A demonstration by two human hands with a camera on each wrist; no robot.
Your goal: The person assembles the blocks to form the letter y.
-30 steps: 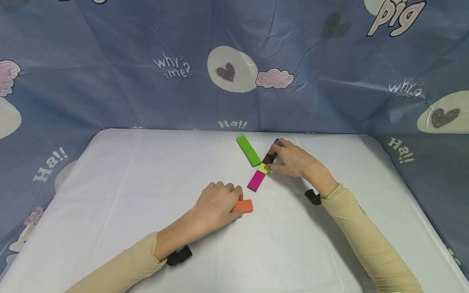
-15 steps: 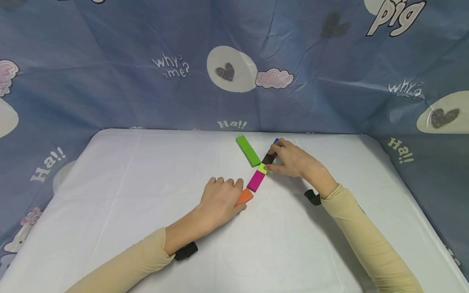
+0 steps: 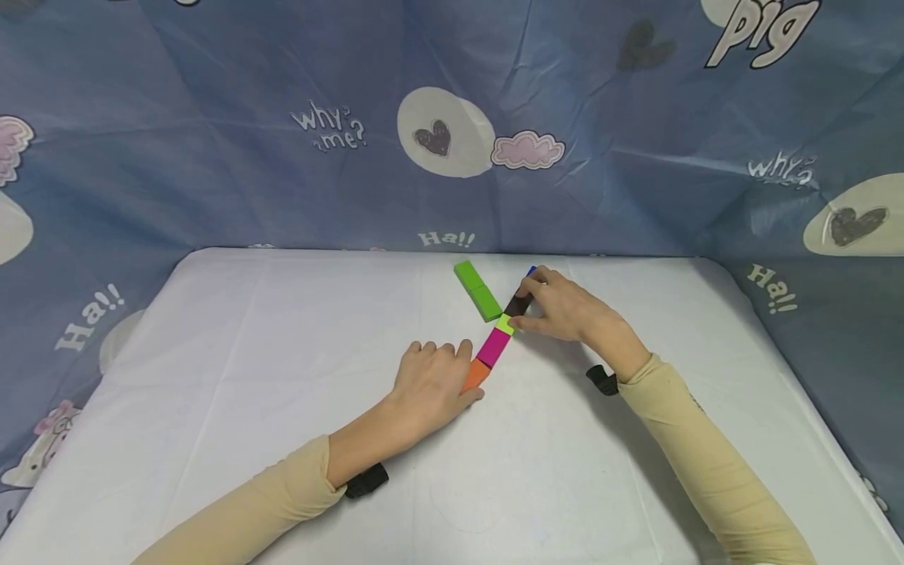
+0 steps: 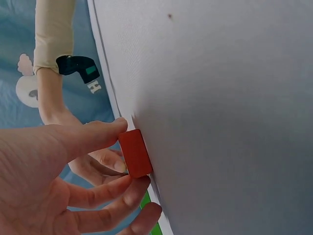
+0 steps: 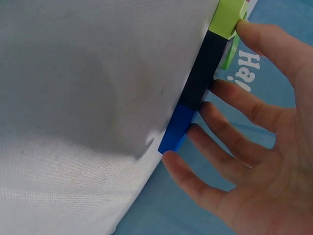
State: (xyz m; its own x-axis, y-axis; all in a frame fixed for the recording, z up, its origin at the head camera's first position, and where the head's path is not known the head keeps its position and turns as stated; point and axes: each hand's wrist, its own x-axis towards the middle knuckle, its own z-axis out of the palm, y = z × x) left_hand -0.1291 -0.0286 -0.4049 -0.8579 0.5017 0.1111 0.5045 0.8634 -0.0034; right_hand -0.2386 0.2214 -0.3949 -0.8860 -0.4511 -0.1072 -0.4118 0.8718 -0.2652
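Observation:
My left hand (image 3: pixel 432 384) pinches an orange block (image 4: pixel 137 154) between thumb and fingers. In the head view, the orange block's far end meets the near end of a magenta block (image 3: pixel 493 348). Beyond it a lime block (image 3: pixel 504 324), a black block (image 5: pixel 205 71) and a blue block (image 5: pixel 178 128) continue the slanting row. My right hand (image 3: pixel 568 308) rests along that row with its fingers spread and lightly bent. Its thumb touches the lime block, while the other fingertips lie along the black and blue blocks. From above, this hand covers most of the blue block.
Two green blocks (image 3: pixel 477 290), end to end, slant away to the left from the lime block. A white cloth (image 3: pixel 297 329) covers the table. Behind the far edge hangs a blue printed curtain (image 3: pixel 282 188). Each wrist wears a black strap (image 3: pixel 603 380).
The left hand has moved slightly right and away from me, turning the orange block from lying crosswise into line with the magenta block. The right hand and the other blocks have stayed put.

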